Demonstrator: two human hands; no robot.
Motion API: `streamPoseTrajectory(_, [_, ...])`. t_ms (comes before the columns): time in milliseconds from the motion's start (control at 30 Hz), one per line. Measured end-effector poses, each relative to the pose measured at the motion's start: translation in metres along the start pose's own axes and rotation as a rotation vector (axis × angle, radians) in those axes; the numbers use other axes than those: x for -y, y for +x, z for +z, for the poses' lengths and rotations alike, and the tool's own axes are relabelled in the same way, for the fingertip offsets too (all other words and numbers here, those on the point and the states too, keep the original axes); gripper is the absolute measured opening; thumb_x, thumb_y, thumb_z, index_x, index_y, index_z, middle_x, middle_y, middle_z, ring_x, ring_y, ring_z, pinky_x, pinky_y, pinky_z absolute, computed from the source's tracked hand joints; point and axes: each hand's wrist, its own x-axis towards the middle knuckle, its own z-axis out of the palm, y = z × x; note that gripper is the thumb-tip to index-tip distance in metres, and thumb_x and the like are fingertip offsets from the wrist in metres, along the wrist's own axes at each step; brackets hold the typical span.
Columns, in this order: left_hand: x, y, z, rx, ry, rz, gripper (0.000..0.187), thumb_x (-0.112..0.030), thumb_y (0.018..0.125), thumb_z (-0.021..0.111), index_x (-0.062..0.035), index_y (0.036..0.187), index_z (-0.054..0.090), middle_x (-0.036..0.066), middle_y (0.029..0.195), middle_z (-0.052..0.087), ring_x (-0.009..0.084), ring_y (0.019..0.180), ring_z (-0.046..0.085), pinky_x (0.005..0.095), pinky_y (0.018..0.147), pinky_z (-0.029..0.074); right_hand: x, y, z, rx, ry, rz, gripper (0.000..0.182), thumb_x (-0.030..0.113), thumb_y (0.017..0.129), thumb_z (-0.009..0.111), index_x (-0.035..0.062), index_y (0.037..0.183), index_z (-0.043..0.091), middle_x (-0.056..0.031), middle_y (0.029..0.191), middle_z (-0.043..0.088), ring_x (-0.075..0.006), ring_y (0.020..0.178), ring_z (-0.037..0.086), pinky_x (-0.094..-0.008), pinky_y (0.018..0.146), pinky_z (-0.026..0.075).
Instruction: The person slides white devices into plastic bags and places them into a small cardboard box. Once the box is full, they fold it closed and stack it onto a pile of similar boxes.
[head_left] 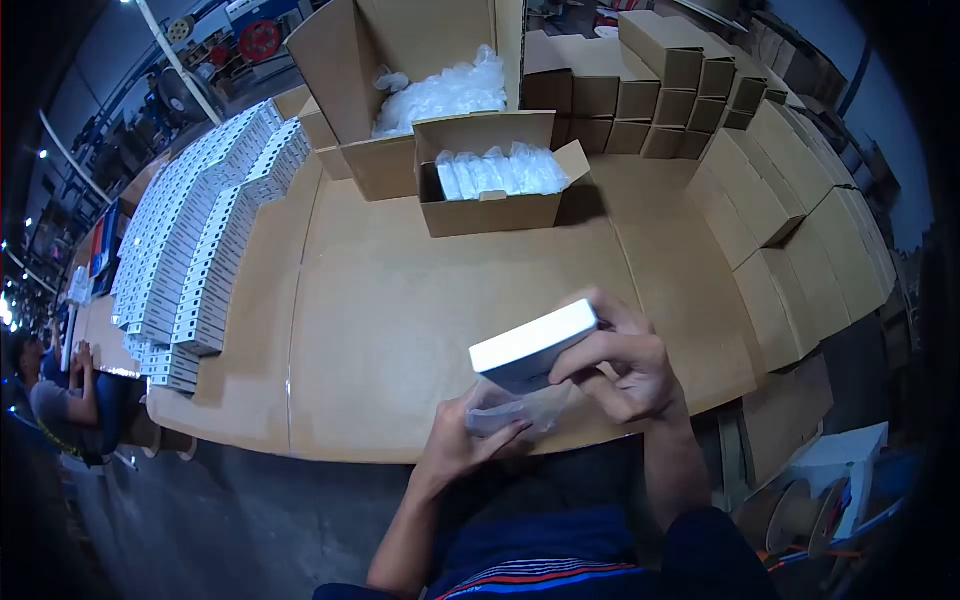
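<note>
In the head view, my right hand (628, 368) is closed around one end of a small white box (540, 340), held tilted above the table near its front edge. Just below the box, a clear plastic bag (530, 408) is gripped by my left hand (462, 438), thumb and fingers pressed on it. The box's lower end overlaps the bag's mouth in this view. Further back stands an open cardboard carton (490, 217) with a row of plastic-wrapped white boxes (505, 172) inside.
A larger open carton (375, 172) behind holds a heap of clear plastic bags (450, 92). Stacked white boxes (205, 230) line the left side. Closed brown cartons (650, 95) fill the back right, and more cartons (800, 230) the right edge. A person (62, 395) sits far left.
</note>
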Motion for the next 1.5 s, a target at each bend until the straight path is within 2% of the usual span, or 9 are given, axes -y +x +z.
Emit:
streamPoseTrajectory(133, [0.017,-0.003,-0.001,-0.01,-0.061,-0.01,0.036,-0.011,0.08,0.087,0.0045,0.107,0.07,0.015,0.098,0.077,0.0211,0.09,0.075,0.0336,0.08,0.059,0.001,0.018,0.006,0.167,0.039,-0.026,0.03,0.001,0.072,0.082,0.0061,0.099,0.071,-0.0151,0.114,0.058,-0.0298,0.094,0.063,-0.038,0.078,0.053])
streamPoseTrajectory(400, [0.042,-0.003,0.003,-0.108,-0.11,-0.148,0.045,-0.011,0.081,0.087,0.0053,0.118,0.066,0.013,0.102,0.077,0.0195,0.093,0.074,0.0361,0.084,0.058,-0.021,0.028,0.01,0.296,0.07,0.096,0.027,0.002,0.077,0.081,0.0066,0.102,0.07,-0.0138,0.111,0.059,-0.0294,0.095,0.064,-0.0375,0.083,0.052])
streamPoseTrajectory(633, [0.024,0.001,0.008,-0.133,-0.205,-0.158,0.043,-0.01,0.084,0.085,0.0052,0.12,0.066,0.013,0.105,0.076,0.0191,0.098,0.072,0.0342,0.087,0.058,-0.023,0.022,0.015,0.076,0.017,0.233,0.021,0.003,0.093,0.067,0.0017,0.113,0.071,-0.014,0.103,0.064,-0.0278,0.093,0.066,-0.037,0.084,0.052])
streamPoseTrajectory(767, [0.027,0.001,0.009,-0.096,-0.218,-0.21,0.044,-0.01,0.084,0.085,0.0058,0.12,0.067,0.014,0.107,0.075,0.0188,0.1,0.071,0.0348,0.09,0.057,-0.028,0.013,0.028,-0.138,0.304,0.385,0.033,-0.003,0.095,0.066,-0.0002,0.128,0.06,-0.0092,0.108,0.065,-0.0158,0.1,0.066,-0.0306,0.088,0.056])
streamPoseTrajectory(1000, [0.031,0.001,0.011,-0.162,-0.284,-0.193,0.044,-0.009,0.084,0.086,0.006,0.12,0.067,0.013,0.109,0.075,0.0198,0.101,0.071,0.0341,0.091,0.057,-0.036,0.006,0.023,-0.192,0.131,0.418,0.017,0.005,0.094,0.073,-0.0029,0.106,0.063,-0.0084,0.095,0.068,-0.0139,0.088,0.068,-0.031,0.085,0.057])
streamPoseTrajectory(1200, [0.051,-0.005,0.018,-0.172,-0.599,-0.139,0.05,-0.018,0.1,0.07,0.0065,0.14,0.053,0.014,0.129,0.066,0.0186,0.118,0.064,0.0344,0.103,0.05,-0.046,-0.001,0.033,-0.266,-0.11,0.455,0.016,0.011,0.096,0.072,-0.0027,0.096,0.065,-0.0084,0.086,0.07,-0.0152,0.086,0.07,-0.0338,0.086,0.058])
streamPoseTrajectory(1333, [0.058,-0.006,0.028,-0.305,-0.82,-0.211,0.047,-0.03,0.113,0.041,0.0055,0.144,0.048,0.013,0.133,0.063,0.0187,0.12,0.061,0.0371,0.105,0.048,-0.061,-0.016,0.038,-0.221,0.143,0.61,0.017,0.012,0.097,0.071,-0.0025,0.105,0.065,-0.0086,0.098,0.072,-0.0154,0.096,0.069,-0.0326,0.088,0.057])
streamPoseTrajectory(1400, [0.055,-0.006,0.03,-0.365,-0.764,-0.226,0.046,-0.029,0.113,0.042,0.0059,0.143,0.049,0.013,0.132,0.063,0.0185,0.12,0.061,0.0364,0.106,0.048,-0.064,-0.028,0.048,-0.256,0.307,0.684,0.019,0.012,0.098,0.07,-0.0032,0.11,0.064,-0.0098,0.106,0.071,-0.0156,0.101,0.068,-0.0314,0.09,0.057])
streamPoseTrajectory(1500, [0.058,-0.005,0.034,-0.446,-0.753,-0.179,0.045,-0.029,0.113,0.042,0.0054,0.141,0.052,0.012,0.13,0.064,0.0174,0.119,0.061,0.0355,0.104,0.049,-0.053,-0.043,0.064,-0.576,0.57,0.7,0.024,0.011,0.099,0.069,-0.0013,0.119,0.062,-0.0071,0.109,0.068,-0.0121,0.102,0.065,-0.0275,0.09,0.053])
